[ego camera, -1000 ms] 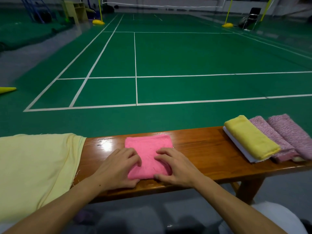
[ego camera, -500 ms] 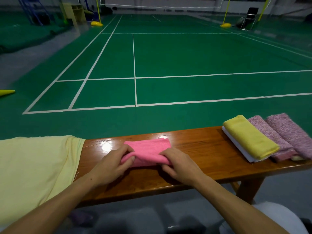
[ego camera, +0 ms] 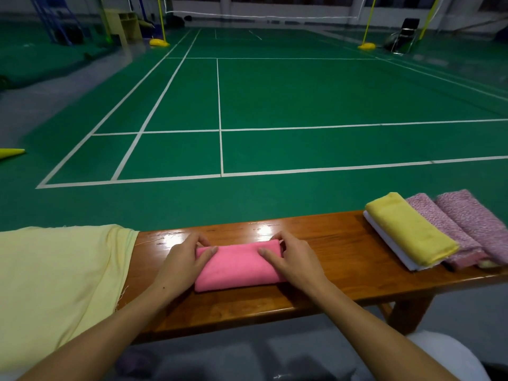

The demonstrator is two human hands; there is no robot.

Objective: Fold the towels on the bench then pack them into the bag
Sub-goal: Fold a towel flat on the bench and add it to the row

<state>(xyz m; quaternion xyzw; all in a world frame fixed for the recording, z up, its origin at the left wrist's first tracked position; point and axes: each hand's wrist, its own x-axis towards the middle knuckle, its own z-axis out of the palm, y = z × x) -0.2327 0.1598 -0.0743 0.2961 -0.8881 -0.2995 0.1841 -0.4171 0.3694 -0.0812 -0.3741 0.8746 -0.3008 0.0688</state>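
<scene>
Hands (ego camera: 242, 259), two, pinch one pink towel (ego camera: 237, 268); three folded towels (ego camera: 439, 232) beside.

Glossy varnished wooden bench (ego camera: 341, 254), soft matt pink cloth towel (ego camera: 236, 268), nubbly mauve towels (ego camera: 467, 218).

A single wide-angle view comes from the person's head, looking forward and down across the wooden bench (ego camera: 343, 259), whose long near edge runs left to right through the lower half of the picture. It sits close above the bench, so both forearms enter from the bottom edge and the left hand (ego camera: 178, 266) and right hand (ego camera: 295, 262) lie near the middle of the bench top. Past the far edge of the bench the same view carries on over the green court floor (ego camera: 302, 100) to the net (ego camera: 261, 16) along the top of the picture.
</scene>
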